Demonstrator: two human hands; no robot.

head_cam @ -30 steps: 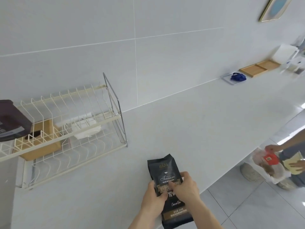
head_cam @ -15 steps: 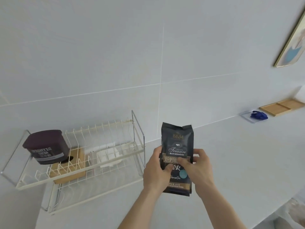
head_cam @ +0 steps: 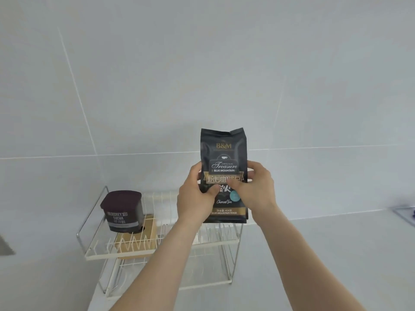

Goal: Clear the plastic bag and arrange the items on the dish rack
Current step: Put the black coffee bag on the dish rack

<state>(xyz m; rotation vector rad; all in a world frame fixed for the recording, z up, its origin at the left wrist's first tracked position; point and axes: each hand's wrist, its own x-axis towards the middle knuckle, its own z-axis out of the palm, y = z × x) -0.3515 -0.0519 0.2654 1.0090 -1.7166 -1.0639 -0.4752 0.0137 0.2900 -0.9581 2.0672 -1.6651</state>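
I hold a black coffee bag upright with both hands, just above the right end of the upper tier of the white wire dish rack. My left hand grips its left edge and my right hand grips its right edge, thumbs on the front label. A dark brown cocoa tub stands on the left of the upper tier. A wooden block lies under the wires below the tub. The plastic bag is out of view.
The rack stands on a white counter against a white tiled wall. A clear tray with something blue shows at the far right edge. A grey object pokes in at the left edge.
Both hands have lifted the coffee bag off the counter and carried it left, over the rack's upper tier. My view swung left, so the floor and the person with the plastic bag dropped out.
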